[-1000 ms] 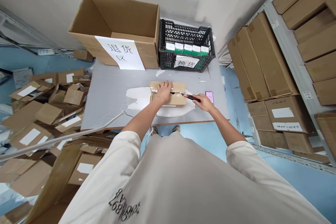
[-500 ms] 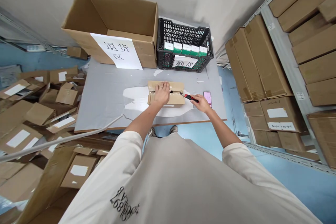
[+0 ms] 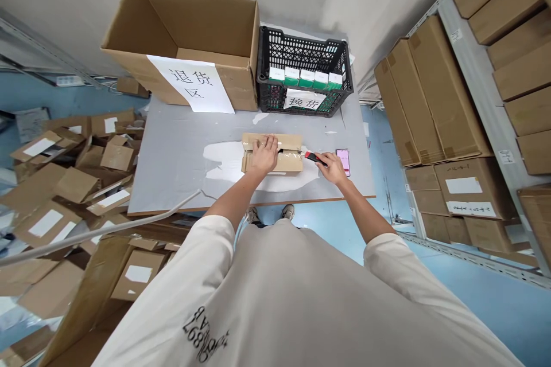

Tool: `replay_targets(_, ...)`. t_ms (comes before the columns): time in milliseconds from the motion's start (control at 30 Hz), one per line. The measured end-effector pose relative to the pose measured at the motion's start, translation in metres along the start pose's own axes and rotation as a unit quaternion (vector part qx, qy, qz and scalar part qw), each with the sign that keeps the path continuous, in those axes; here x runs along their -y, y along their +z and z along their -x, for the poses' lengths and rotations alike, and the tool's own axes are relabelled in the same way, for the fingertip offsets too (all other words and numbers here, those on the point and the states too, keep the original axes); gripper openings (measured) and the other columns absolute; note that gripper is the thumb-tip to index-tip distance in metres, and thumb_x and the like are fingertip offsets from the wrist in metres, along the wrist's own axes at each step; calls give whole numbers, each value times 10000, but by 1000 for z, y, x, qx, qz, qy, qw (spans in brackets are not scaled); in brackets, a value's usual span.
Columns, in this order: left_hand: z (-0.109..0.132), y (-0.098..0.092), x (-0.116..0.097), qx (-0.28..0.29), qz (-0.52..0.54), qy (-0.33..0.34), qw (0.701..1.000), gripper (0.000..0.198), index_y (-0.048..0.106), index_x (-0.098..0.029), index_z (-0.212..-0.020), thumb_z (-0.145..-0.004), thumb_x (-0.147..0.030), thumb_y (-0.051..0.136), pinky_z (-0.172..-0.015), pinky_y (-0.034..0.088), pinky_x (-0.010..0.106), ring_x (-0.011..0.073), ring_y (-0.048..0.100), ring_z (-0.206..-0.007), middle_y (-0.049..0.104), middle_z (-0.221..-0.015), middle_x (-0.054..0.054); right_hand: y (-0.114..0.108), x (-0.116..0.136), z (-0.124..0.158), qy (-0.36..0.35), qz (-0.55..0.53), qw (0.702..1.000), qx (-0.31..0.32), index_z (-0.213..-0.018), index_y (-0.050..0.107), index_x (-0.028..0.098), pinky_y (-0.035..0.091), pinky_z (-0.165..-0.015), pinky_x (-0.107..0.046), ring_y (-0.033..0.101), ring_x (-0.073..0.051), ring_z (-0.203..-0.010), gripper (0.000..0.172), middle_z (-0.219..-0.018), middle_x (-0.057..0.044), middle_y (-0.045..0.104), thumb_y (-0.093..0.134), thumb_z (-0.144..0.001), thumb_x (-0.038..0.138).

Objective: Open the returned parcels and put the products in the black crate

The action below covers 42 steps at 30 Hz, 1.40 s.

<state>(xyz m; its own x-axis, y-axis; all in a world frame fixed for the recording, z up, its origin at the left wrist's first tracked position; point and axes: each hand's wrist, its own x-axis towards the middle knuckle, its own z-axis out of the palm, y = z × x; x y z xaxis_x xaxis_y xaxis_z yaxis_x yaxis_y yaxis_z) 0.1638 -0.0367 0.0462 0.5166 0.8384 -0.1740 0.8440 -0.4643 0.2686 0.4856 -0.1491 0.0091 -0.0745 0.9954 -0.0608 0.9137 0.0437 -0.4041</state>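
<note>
Since 1 second ago the red cutter (image 3: 313, 156) has slid off the taped seam and now sits just past the right end of the small cardboard box (image 3: 289, 152), gripped in the closed right hand (image 3: 332, 167). The left hand (image 3: 263, 155) stays flat and open, pressing on the box top. The box lies near the middle of the grey counter (image 3: 181, 160). A pink phone (image 3: 343, 159) lies just beside the right hand. Behind stand a black crate (image 3: 301, 54) holding 5 green-and-white packs (image 3: 305, 78) and a big open carton (image 3: 181, 23).
</note>
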Motion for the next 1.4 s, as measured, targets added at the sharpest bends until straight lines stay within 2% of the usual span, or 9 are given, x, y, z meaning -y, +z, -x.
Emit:
replay_targets(300, -2, 4, 2, -8, -2, -5, 1000, 710, 363, -168, -1848, -1152, -309, 339, -1365, 278, 658, 380, 373, -1736, 424, -1886, 192, -4, -5, -2, 4, 7, 1000, 2, -1667, 683, 262, 481, -1130, -524, 612, -403, -1291, 618, -1492, -188, 727, 408, -1200, 558)
replay_targets(433, -2, 9, 3, -13, 6, -5, 1000, 704, 390, -149, -1834, -1152, -317, 340, -1376, 270, 653, 384, 357, -1747, 408, -1896, 184, -3, -3, -8, -30, 14, 999, 8, -1677, 664, 268, 463, -1135, -536, 587, -410, -1323, 610, -1507, -182, 726, 412, -1200, 550)
replay_targets(567, -3, 13, 5, -33, 34, -6, 999, 688, 463, -122, -1790, -1144, -286, 289, -1379, 259, 681, 389, 389, -1733, 456, -1866, 195, -3, -17, -18, -69, -12, 998, -8, -1599, 724, 262, 478, -1120, -555, 603, -402, -1290, 643, -1443, -177, 751, 389, -1196, 634)
replay_targets(633, -3, 15, 6, -40, 46, -5, 998, 689, 474, -125, -1784, -1135, -285, 309, -1384, 247, 692, 396, 401, -1728, 473, -1856, 197, -4, -30, -21, -55, -43, 997, -39, -1576, 735, 259, 506, -1118, -563, 633, -395, -1251, 688, -1409, -179, 762, 356, -1191, 685)
replay_targets(733, -2, 18, 7, -44, 52, -5, 998, 688, 472, -126, -1785, -1139, -288, 302, -1391, 237, 684, 387, 397, -1734, 472, -1857, 193, -7, -48, -23, 2, -75, 992, -98, -1563, 732, 242, 542, -1119, -579, 666, -400, -1221, 760, -1355, -194, 774, 324, -1174, 752)
replay_targets(867, -2, 20, 6, -39, 47, -7, 998, 687, 461, -120, -1791, -1155, -301, 271, -1391, 241, 666, 377, 375, -1751, 443, -1874, 196, -9, -55, -27, 8, -89, 993, -83, -1545, 731, 227, 545, -1161, -598, 679, -412, -1257, 788, -1359, -201, 779, 408, -1131, 815)
replay_targets(1100, 2, 14, 6, -33, 35, -6, 999, 688, 449, -118, -1791, -1163, -363, 310, -1406, 212, 657, 367, 352, -1766, 425, -1875, 230, 7, -21, -49, 34, -150, 985, -84, -1453, 762, 227, 549, -1185, -598, 681, -409, -1279, 801, -1354, -197, 773, 454, -1088, 871)
replay_targets(1267, 32, 3, 26, -26, 20, 30, 999, 740, 504, -189, -1757, -1114, -552, 547, -1406, 224, 624, 413, 359, -1738, 432, -1861, 224, 10, 10, -87, -3, -163, 984, -66, -1406, 771, 208, 535, -1213, -579, 686, -398, -1296, 764, -1370, -207, 773, 483, -1087, 840)
replay_targets(1400, 57, 0, 42, -15, 10, 59, 998, 782, 538, -229, -1717, -1037, -563, 732, -1369, 297, 600, 444, 465, -1637, 524, -1757, 231, 12, 42, -122, -33, -137, 990, -23, -1405, 767, 216, 509, -1234, -590, 661, -405, -1394, 661, -1475, -207, 755, 495, -1107, 740)
